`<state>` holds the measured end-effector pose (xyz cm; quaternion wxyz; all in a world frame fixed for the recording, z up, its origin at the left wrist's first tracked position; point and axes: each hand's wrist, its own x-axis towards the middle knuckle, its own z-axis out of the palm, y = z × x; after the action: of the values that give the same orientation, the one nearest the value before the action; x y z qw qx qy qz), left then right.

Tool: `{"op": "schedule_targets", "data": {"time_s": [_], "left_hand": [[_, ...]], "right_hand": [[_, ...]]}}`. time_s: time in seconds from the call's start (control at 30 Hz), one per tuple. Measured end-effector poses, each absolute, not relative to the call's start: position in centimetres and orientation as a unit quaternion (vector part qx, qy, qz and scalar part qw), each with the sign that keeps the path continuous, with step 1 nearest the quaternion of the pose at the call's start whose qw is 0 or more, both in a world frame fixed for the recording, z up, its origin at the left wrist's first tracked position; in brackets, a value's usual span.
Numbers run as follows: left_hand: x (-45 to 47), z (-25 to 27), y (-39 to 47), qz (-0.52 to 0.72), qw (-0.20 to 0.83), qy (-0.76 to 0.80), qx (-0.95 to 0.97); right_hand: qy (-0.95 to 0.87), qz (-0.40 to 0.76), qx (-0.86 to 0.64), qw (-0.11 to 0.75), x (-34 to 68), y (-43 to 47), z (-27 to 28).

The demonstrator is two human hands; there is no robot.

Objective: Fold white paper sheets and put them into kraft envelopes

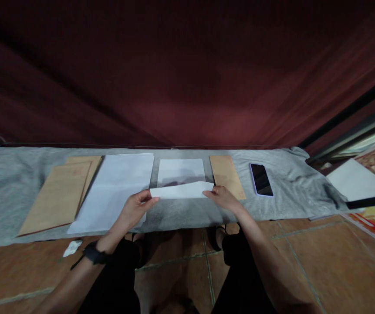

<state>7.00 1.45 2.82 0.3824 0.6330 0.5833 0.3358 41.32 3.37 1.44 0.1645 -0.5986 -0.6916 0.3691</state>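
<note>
A sheet of white paper (pixel 181 169) lies in the middle of the grey cloth, its near part folded up into a strip. My left hand (pixel 138 207) pinches the strip's left end, thumb on top. At the right end, my right hand (pixel 221 196) grips the same strip between thumb and fingers. Left of the sheet is a stack of white paper (pixel 118 187), partly behind my left hand. A brown envelope (pixel 227 172) rests just beyond my right hand.
More brown envelopes (pixel 56 192) lie at the left, beside the stack. A phone (pixel 261 179) with a purple case is on the grey cloth (pixel 292 183) at the right. Behind rises a dark red curtain (pixel 187 87). A crumpled white scrap (pixel 72 247) is on the tiled floor.
</note>
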Motion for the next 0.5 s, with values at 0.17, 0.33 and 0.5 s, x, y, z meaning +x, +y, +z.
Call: {"op": "schedule_targets", "data": {"time_s": [0.17, 0.33, 0.5], "left_hand": [[7.9, 1.8, 4.1, 0.356, 0.428, 0.631, 0.540], [8.5, 0.7, 5.9, 0.319, 0.360, 0.677, 0.556], [9.0, 1.7, 7.3, 0.194, 0.270, 0.731, 0.596]], "right_hand": [[-0.665, 0.350, -0.614, 0.241, 40.3, 5.0, 0.5], [-0.662, 0.260, -0.677, 0.190, 38.7, 6.0, 0.5], [-0.644, 0.204, -0.733, 0.080, 37.2, 6.8, 1.1]]}}
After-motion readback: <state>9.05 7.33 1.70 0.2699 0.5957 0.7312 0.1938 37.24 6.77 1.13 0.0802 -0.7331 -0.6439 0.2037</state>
